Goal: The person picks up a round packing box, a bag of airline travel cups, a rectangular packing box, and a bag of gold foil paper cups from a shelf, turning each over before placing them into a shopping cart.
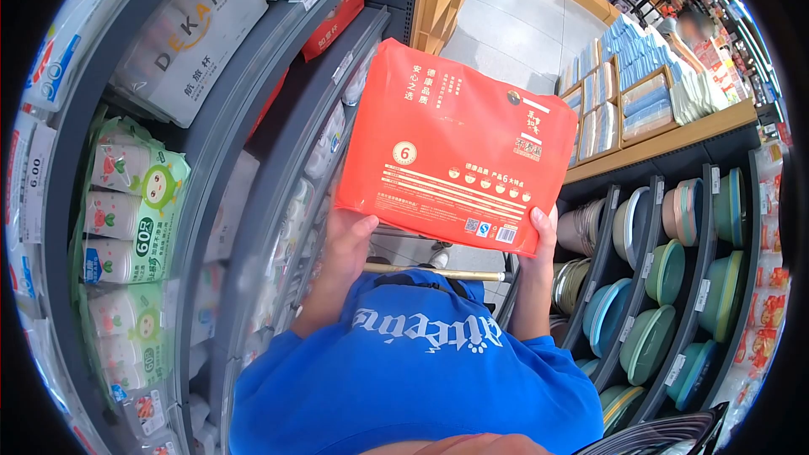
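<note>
A large red package (455, 147) with white and gold print is held up in front of my blue shirt. My left hand (350, 236) grips its lower left corner, with the thumb on the printed face and the other fingers hidden behind. At the lower right corner, my right hand (542, 232) holds it the same way, thumb near the barcode. The package is slightly tilted, its right side lower than its left.
Shelves with green-wrapped cup packs (126, 211) and a white DEKANG package (190, 34) stand at left. At right are racked basins (649, 345) and a wooden display of folded towels (645, 105). A cart handle (438, 273) crosses below the package. A blurred person (695, 34) is far off.
</note>
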The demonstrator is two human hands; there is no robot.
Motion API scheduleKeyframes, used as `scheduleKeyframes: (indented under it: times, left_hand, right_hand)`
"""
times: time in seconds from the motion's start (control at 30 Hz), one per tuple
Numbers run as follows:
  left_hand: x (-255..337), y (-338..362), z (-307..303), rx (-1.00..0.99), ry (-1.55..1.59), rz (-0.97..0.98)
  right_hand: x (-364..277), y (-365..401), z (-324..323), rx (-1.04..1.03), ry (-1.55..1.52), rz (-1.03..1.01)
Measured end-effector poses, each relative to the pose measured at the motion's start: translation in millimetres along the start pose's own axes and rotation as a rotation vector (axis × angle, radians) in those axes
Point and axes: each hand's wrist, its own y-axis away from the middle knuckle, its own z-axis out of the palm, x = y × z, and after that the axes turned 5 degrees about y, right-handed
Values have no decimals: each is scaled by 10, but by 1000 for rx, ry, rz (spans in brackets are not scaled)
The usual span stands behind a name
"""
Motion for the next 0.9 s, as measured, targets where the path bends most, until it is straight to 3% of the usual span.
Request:
scheduleKeyframes:
  times: [0.9]
  left_hand:
    - [-4,-6,-10,9,3,-33]
  right_hand:
    - [-2,-8,34,6,2,-6]
